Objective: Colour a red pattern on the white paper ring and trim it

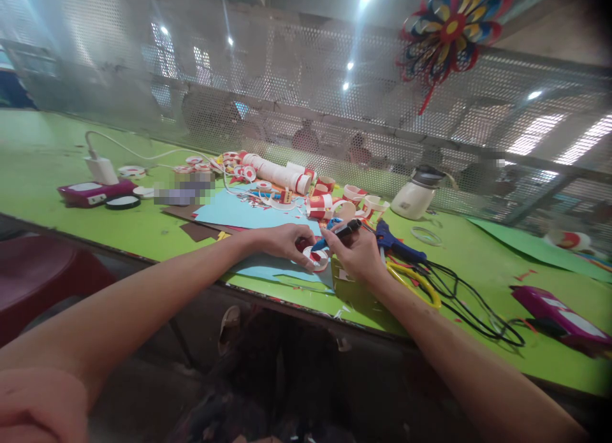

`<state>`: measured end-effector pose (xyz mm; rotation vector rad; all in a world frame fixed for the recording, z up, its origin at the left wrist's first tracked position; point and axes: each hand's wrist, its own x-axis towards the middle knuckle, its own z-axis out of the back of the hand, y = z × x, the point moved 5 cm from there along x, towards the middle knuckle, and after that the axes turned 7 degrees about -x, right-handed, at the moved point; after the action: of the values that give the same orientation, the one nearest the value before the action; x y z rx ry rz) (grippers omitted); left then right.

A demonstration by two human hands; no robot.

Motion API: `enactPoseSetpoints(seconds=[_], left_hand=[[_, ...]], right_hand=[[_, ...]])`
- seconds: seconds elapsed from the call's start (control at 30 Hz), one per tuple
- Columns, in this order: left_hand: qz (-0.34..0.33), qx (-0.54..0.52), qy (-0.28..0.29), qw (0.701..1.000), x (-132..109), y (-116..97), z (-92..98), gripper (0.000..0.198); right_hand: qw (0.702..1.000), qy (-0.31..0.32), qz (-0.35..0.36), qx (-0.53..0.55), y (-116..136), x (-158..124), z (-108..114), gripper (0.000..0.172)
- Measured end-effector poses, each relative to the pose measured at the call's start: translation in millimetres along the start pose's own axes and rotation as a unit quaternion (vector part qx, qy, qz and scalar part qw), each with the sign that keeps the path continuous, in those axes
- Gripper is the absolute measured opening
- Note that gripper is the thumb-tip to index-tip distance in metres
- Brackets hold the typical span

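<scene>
A: Start nearest, just below the centre of the frame. Tell each hand
B: Pinching one round white piece (315,258), red inside, between thumb and fingers of the left hand (289,242); gripping one dark pen (345,231) in the right hand (361,255), fingers closed round it
A: Now give the pen's lie
B: Slanting along its long axis from upper right to lower left, blue end down toward the round white piece. Too small to tell whether touching
A: Go on, right of the hands
B: See one blue glue gun (399,244) with a black cable, one clear ring (426,236), and, lower right, one purple box (557,312). Add a second purple box (98,191) at centre left, bearing one white adapter (101,170)
A: Count the containers farther back
B: Make out at least four cut paper cups (319,205), red and white, near the centre; behind, one long white stack (275,172) lying on its side; right of centre, one white jug (415,197), black lid on, contents hidden
A: Finish farthest
B: Find one mesh screen (306,111) across the upper frame, and one flower-shaped ornament (452,27) at upper right
</scene>
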<state>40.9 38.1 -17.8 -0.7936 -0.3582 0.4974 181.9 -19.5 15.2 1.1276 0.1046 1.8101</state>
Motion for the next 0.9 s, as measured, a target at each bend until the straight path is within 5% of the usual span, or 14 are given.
enactPoseSetpoints(seconds=[0.9], left_hand=[[0.001,0.021,0.01,1.0,-0.5,-3.6,0.3,0.046]], right_hand=[[0.996,0.045,-0.051,0.066,-7.1,3.5,-10.2,0.033]])
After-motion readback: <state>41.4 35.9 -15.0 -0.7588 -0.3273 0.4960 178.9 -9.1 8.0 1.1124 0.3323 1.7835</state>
